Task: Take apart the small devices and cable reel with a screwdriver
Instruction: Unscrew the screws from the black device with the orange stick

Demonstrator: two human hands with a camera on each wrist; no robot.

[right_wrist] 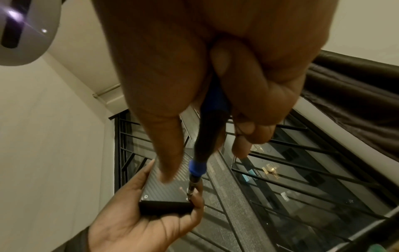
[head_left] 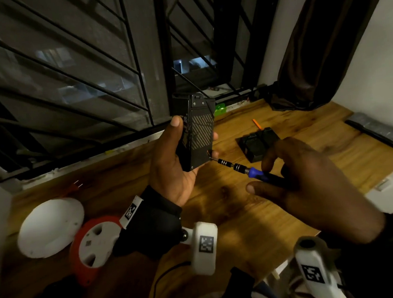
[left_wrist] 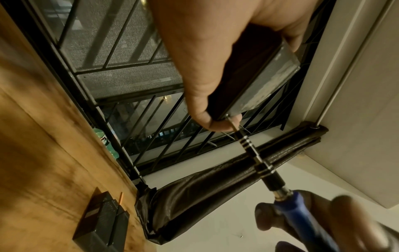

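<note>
My left hand (head_left: 179, 155) grips a black box-shaped device (head_left: 195, 132) with a striped face, held upright above the wooden table (head_left: 231, 216). My right hand (head_left: 311, 186) holds a screwdriver (head_left: 246, 169) with a blue and black handle. Its tip sits at a screw in the device's lower right corner (right_wrist: 187, 198). In the left wrist view the screwdriver shaft (left_wrist: 254, 153) runs up to the device (left_wrist: 259, 85). The red and white cable reel (head_left: 92, 246) lies at the lower left, beside a detached white round cover (head_left: 51, 227).
Another black device (head_left: 258, 144) and an orange stick (head_left: 257, 124) lie on the table right of my hands. A grey flat object (head_left: 379, 129) lies at the far right. A barred window (head_left: 91, 74) and a dark curtain (head_left: 323, 44) stand behind. A green bottle (left_wrist: 108, 143) lies by the window.
</note>
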